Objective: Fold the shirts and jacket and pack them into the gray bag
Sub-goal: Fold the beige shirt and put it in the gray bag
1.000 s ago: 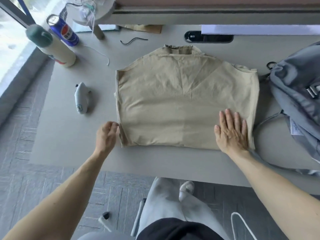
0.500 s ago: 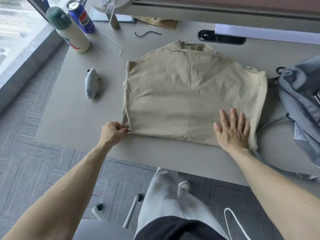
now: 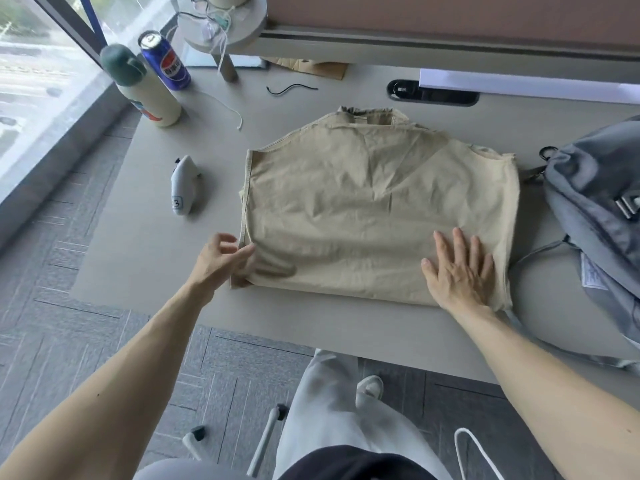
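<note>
A beige garment [image 3: 374,209] lies folded into a rough square on the grey table [image 3: 145,258], collar at the far side. My left hand [image 3: 221,259] pinches its near-left corner, where the cloth bunches slightly. My right hand [image 3: 459,268] presses flat with spread fingers on the near-right part of the garment. The gray bag [image 3: 595,188] lies at the right edge of the table, touching the garment's right side, with its straps trailing toward the table's front edge.
A small white toy figure [image 3: 183,188] lies left of the garment. At the far left stand a cream bottle with a green cap [image 3: 145,88] and a blue can [image 3: 164,60]. A black cord [image 3: 291,89] and a cable slot [image 3: 433,95] sit behind.
My left hand has gone from beside the garment's near-left corner to pinching it, and the cloth there now bunches. My right hand stays pressed flat in the same spot.
</note>
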Tool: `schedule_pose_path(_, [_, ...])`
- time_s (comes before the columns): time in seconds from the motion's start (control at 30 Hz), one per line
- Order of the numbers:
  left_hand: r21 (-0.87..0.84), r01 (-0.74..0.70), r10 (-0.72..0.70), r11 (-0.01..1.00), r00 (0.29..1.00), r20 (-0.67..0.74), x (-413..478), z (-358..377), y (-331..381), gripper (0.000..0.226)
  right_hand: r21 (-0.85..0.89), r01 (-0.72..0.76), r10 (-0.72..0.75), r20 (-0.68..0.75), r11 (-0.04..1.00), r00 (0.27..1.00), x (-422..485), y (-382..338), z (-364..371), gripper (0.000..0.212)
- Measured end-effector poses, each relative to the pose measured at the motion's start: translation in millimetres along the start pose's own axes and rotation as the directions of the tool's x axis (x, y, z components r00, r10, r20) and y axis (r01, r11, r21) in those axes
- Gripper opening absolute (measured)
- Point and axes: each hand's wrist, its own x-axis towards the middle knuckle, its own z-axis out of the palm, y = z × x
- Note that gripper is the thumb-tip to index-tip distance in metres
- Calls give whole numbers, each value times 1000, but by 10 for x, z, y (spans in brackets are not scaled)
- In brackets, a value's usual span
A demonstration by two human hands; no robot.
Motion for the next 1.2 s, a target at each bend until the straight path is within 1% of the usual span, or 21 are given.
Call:
schedule_pose_path(0.07, [180,-74,90,981,993,-78,64,87,23,35,-5,-14,14,0,1000,1000,-1,-5,35,65])
schedule_pose_path(0.1, [276,-76,114,958,986,-124,98,120,13,39,-22,-11,11,-1,1000,1000,-1,20,51,65])
schedule_pose_path(0.13, [327,-54,114,943,979,-167,118,144,8,44,-38,-2,2,-6,999,1000,4,52,57,66])
schedule_pose_path(0.2, [328,-13,86,945,975,-207,159,167,-5,50,-51,8,-8,2,999,1000,14,94,51,67])
schedule_pose_path(0.27, [323,29,46,946,974,-222,168,182,-19,50,-52,11,-11,8,999,1000,15,84,28,67])
schedule_pose_path(0.3, [323,38,42,946,970,-239,153,193,-10,45,-48,10,-10,-4,999,1000,0,62,15,66])
schedule_pose_path(0.37, [313,37,65,949,950,-307,149,209,96,21,0,1,-1,-70,1000,998,35,-20,-70,61])
schedule_pose_path(0.4, [314,0,115,949,930,-348,138,231,193,14,43,0,5,-118,999,993,89,-74,-150,57])
schedule_pose_path(0.43, [347,-79,214,935,903,-372,149,276,305,20,69,14,-2,-177,997,984,162,-134,-232,53])
schedule_pose_path(0.47, [407,-187,344,894,870,-354,164,340,431,28,71,44,-26,-237,996,971,238,-199,-311,52])
schedule_pose_path(0.5, [478,-302,477,825,826,-301,193,440,586,35,62,79,-58,-281,995,958,336,-267,-387,53])
schedule_pose_path(0.53, [544,-408,586,733,785,-201,229,566,749,42,58,108,-86,-298,992,951,446,-343,-455,55])
schedule_pose_path(0.57, [596,-484,645,641,760,-77,285,709,925,48,65,129,-104,-291,990,951,576,-433,-503,58])
schedule_pose_path(0.63, [649,-555,623,520,767,156,426,1032,1230,58,79,151,-128,-239,985,962,810,-650,-540,62])
schedule_pose_path(0.67, [665,-576,596,476,767,238,519,1201,1348,62,74,167,-148,-213,983,966,926,-758,-519,64])
schedule_pose_path(0.77, [712,-602,539,360,758,368,821,1527,1498,68,16,164,-158,-179,986,971,1212,-901,-436,65])
schedule_pose_path(0.87, [767,-543,477,342,804,356,1176,1492,1477,74,-73,123,-133,-144,990,981,1394,-696,-334,67])
schedule_pose_path(0.97, [796,-494,461,350,830,312,1461,1315,1424,76,-128,97,-119,-172,987,978,1517,-458,-329,67])
schedule_pose_path(1.07, [802,-425,448,420,866,225,1602,1028,1412,78,-99,22,-39,-165,995,985,1556,-266,-386,65])
schedule_pose_path(1.13, [813,-392,445,430,876,186,1676,833,1340,78,-72,-44,30,-194,996,981,1522,-62,-409,66])
schedule_pose_path(1.2, [811,-375,433,449,886,169,1725,677,1252,77,-26,-90,83,-182,996,980,1502,110,-442,67])
